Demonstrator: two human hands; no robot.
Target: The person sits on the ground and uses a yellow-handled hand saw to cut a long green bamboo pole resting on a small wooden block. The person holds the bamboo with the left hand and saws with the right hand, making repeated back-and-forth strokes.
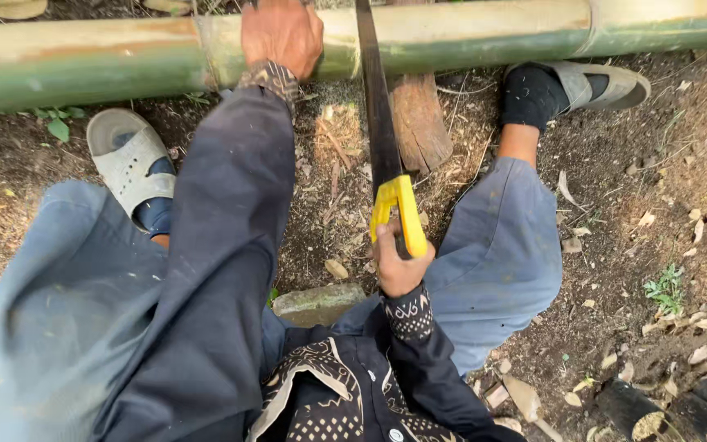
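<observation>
1. I see the bamboo pole (452, 37) lying across the top edge, its ends cut off by the frame. Just below it, between the two legs, there is open ground.
2. The left hand (281, 34) presses flat on the pole, fingers over the far side. The right hand (398, 263) is closed around the yellow handle of the saw (380, 123), whose blade crosses the pole.
3. Under the pole lies a wooden block (419, 123). The ground is dark soil with dry leaves.
4. I count one pole, one saw, two grey sandals (128, 164), one flat stone (318, 303).
</observation>
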